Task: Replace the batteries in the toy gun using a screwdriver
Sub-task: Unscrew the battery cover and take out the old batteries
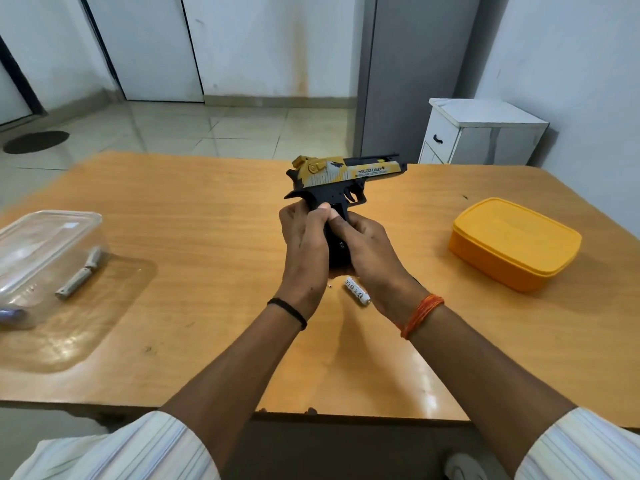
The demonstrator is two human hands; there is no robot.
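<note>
The toy gun point(341, 178), black with a yellow and white slide, is held upright above the table's middle with its barrel pointing right. My left hand point(304, 237) wraps the back of the black grip, thumb pressed on its side. My right hand point(367, 247) clasps the grip from the right and below. One white battery point(357, 291) lies on the table just under my right wrist, with a tiny screw point(330, 286) to its left. No screwdriver shows in either hand.
A clear plastic container point(45, 258) at the left holds two grey batteries point(81, 273) and a dark blue object at its near corner. A closed yellow box point(512, 242) sits at the right. The wooden table point(207, 237) ends near my sleeves. A white cabinet stands behind.
</note>
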